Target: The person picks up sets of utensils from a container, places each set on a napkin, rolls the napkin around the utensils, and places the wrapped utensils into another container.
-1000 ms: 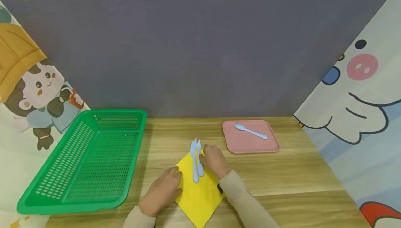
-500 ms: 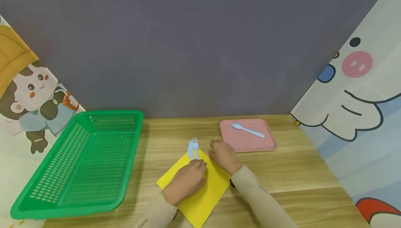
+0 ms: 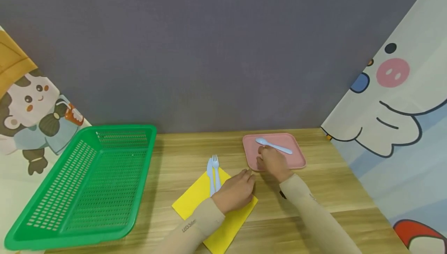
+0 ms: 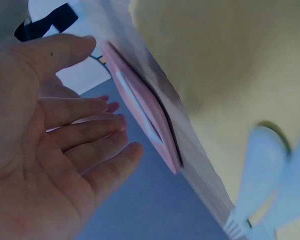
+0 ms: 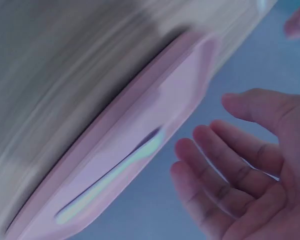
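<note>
My right hand [image 3: 274, 163] reaches over the front of the pink tray [image 3: 296, 161], fingers relaxed and nothing in them. Just beyond its fingertips a light blue spoon [image 3: 279, 148] lies slantwise on the tray. My left hand [image 3: 235, 192] hovers over the right side of a yellow napkin [image 3: 192, 203]; the left wrist view shows its fingers [image 4: 110, 167] loosely extended with an unoccupied palm. A light blue knife [image 3: 210, 176] and a light blue fork [image 3: 216, 170] lie side by side on the napkin, heads past its far corner. The left forearm's sleeve covers part of the napkin.
A large green perforated basket [image 3: 141, 192] stands on the left of the wooden table [image 3: 335, 203]. Behind the table rises a grey wall [image 3: 223, 52]. Cartoon-printed panels [image 3: 412, 130] flank both sides.
Both hands have moved right: the right from the napkin to over the tray, the left across the napkin. The knife and fork stay on the napkin. Camera view has shifted slightly.
</note>
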Demonstrator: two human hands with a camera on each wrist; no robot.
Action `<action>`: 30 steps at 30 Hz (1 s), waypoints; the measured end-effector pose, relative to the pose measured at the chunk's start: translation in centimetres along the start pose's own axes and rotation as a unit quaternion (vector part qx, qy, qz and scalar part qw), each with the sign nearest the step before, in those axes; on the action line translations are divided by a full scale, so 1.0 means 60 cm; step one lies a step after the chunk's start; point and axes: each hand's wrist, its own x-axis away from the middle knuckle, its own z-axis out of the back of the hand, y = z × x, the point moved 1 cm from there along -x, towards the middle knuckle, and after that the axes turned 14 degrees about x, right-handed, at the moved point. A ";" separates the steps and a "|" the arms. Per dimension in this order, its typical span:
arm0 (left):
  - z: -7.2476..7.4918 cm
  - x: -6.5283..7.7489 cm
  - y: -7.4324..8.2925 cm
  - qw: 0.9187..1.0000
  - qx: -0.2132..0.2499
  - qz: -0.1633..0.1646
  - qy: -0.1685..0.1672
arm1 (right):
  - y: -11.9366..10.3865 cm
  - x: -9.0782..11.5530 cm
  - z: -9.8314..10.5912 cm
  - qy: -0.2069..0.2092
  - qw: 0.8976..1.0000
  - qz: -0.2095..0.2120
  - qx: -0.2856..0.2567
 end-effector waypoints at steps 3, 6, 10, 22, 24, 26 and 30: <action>-0.005 -0.022 0.003 1.000 -0.005 -0.009 -0.006 | 0.039 -0.010 -0.003 0.000 1.000 -0.006 0.010; -0.010 -0.042 0.002 1.000 -0.010 -0.001 -0.025 | 0.068 -0.020 -0.007 -0.008 1.000 -0.016 0.017; -0.019 -0.063 -0.002 0.998 -0.016 0.016 -0.052 | 0.095 -0.033 -0.019 -0.001 1.000 -0.006 0.021; -0.044 -0.084 -0.007 0.992 0.015 0.062 -0.108 | 0.136 -0.064 -0.060 -0.018 0.999 0.002 0.036; -0.043 -0.085 -0.006 0.992 0.015 0.063 -0.110 | 0.137 -0.068 -0.064 -0.025 0.999 0.005 0.046; -0.042 -0.086 -0.006 0.992 0.015 0.064 -0.109 | 0.137 -0.072 -0.067 -0.025 0.998 0.014 0.060; -0.040 -0.087 -0.007 0.992 0.014 0.067 -0.109 | 0.135 -0.078 -0.067 -0.018 0.996 0.037 0.084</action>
